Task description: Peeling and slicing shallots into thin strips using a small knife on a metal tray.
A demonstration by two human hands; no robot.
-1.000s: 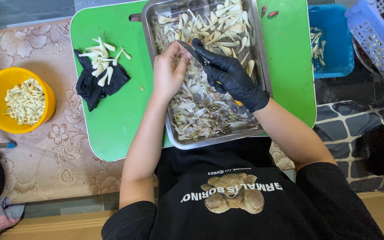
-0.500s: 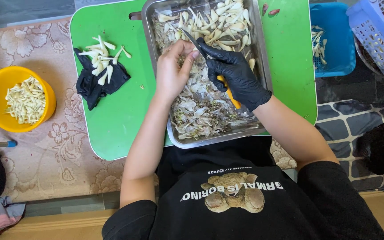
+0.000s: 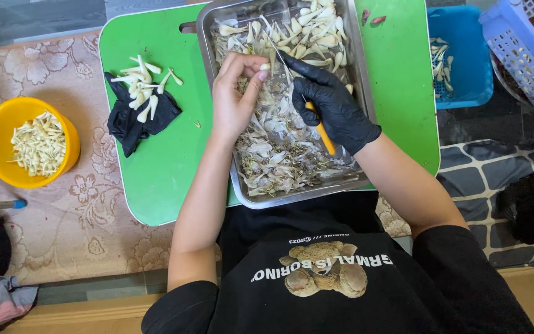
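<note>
The metal tray point(image 3: 358, 93) runs off the top edge, so its far end is cut off, and the knife's point(image 3: 316, 120) thin blade is hard to trace against the pale peels. The garlic clove point(image 3: 266, 67) is mostly hidden between the left hand's point(image 3: 235, 99) pinching fingers (only a white tip shows), held over the tray on the green table point(image 3: 162, 167). The gloved right hand point(image 3: 332, 105) clenches the orange knife handle. Since half a second ago both hands have shifted slightly lower in view, the knife tip now at the clove.
</note>
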